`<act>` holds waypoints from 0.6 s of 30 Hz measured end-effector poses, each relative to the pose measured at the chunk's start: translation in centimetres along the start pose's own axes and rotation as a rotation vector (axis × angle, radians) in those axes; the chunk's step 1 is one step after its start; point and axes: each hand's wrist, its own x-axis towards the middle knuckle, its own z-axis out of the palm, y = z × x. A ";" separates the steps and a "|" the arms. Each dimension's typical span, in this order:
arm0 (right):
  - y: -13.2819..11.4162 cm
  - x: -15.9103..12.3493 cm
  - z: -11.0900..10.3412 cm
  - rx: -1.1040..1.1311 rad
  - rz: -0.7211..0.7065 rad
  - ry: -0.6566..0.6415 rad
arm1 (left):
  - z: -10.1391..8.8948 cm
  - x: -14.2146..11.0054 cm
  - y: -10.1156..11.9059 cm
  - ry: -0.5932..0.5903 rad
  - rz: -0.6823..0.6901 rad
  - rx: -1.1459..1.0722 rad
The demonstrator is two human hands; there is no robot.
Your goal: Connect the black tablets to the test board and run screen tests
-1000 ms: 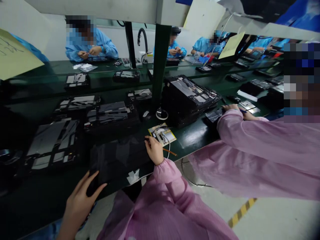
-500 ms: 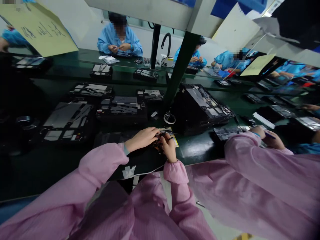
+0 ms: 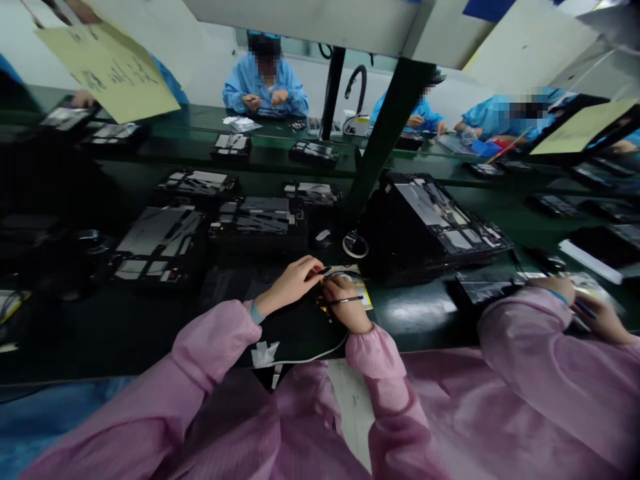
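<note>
My left hand (image 3: pixel 293 285) is closed, its fingertips pinched by a small dark part whose kind I cannot make out. Close against it, my right hand (image 3: pixel 347 301) curls palm down, with a thin dark stick-like tool (image 3: pixel 350 300) lying across it and pointing right. Under and beside the right fingers are small orange-brown pieces (image 3: pixel 323 305), partly hidden. Behind that hand, a white and yellow card or pad (image 3: pixel 367 295) lies on the dark green bench, with a dark cable over its far part.
Stacked dark panels with grey plates (image 3: pixel 155 233) stand to the left; a tall stack (image 3: pixel 445 213) rises behind right. A round metal-rimmed object (image 3: pixel 355 245) sits by the green post (image 3: pixel 390 133). White cable (image 3: pixel 310 359) runs along the front edge. A co-worker's pink sleeve (image 3: pixel 525 327) is close on the right.
My right hand has turned further palm down, its tool now pointing right across the hand. My left fingers have drawn up into a pinch. The whole view has shifted slightly.
</note>
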 end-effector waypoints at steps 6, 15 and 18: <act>-2.2 0.7 1.7 -0.270 0.073 -0.039 | -0.6 -0.4 0.2 0.020 -0.014 0.010; 0.7 -3.1 -0.8 -0.264 0.204 0.116 | 1.2 -1.3 -0.3 -0.282 0.143 0.637; 1.2 -3.8 -0.6 -0.237 0.121 0.116 | 2.0 -1.5 -0.4 -0.318 0.178 0.717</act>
